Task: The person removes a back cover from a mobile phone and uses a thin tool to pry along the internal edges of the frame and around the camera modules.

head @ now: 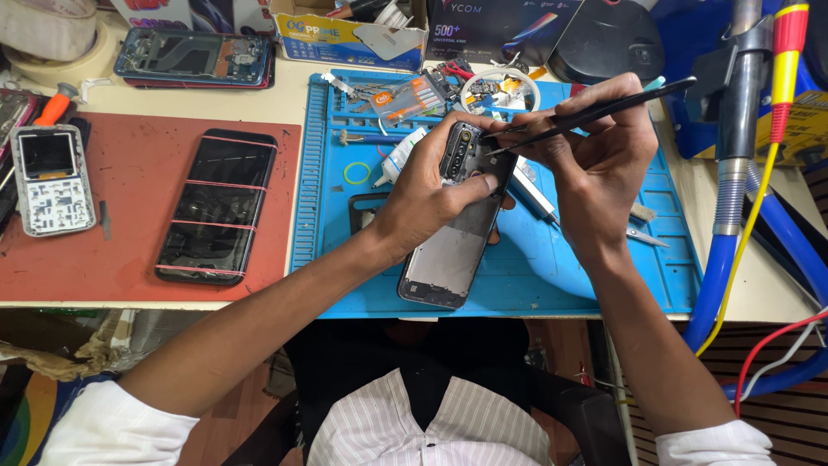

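My left hand (431, 194) grips an opened phone body (450, 255), tilted up off the blue work mat (552, 276), thumb pressed near its camera end. My right hand (595, 155) pinches black tweezers (595, 112), whose tips touch the phone's top end by the camera module (461, 151). Both hands meet over the middle of the mat.
A black phone bound with pink rubber bands (217, 205) lies on a red mat (129, 250). A small keypad phone (52, 179) sits at the left. A white glue bottle (398, 160), parts dish (500, 89), boxes (345, 34) and blue hoses (733, 250) crowd the bench.
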